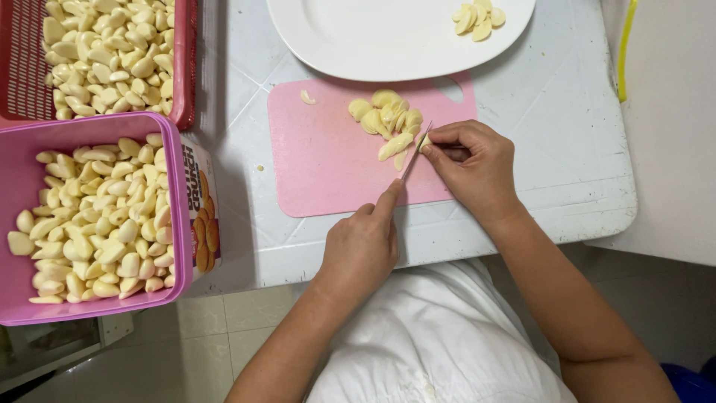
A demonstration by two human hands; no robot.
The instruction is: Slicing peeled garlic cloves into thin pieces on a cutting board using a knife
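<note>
On the matte pink cutting board (321, 168), the right hand (473, 168) closes tightly around a thin-bladed knife (415, 149) pressed to one smooth pale garlic clove (394, 147), while the left hand (362, 246), loosely curled and empty, points its forefinger at the blade beside one small heap of cloves (384, 113).

One package showed: a biscuit box (200, 213) stood on the bench (246, 246) at the left, pressed against the right side of the pink tub (176, 224). It was rectangular, white, with dark lettering and pictures of round golden-brown biscuits along its lower part.
</note>
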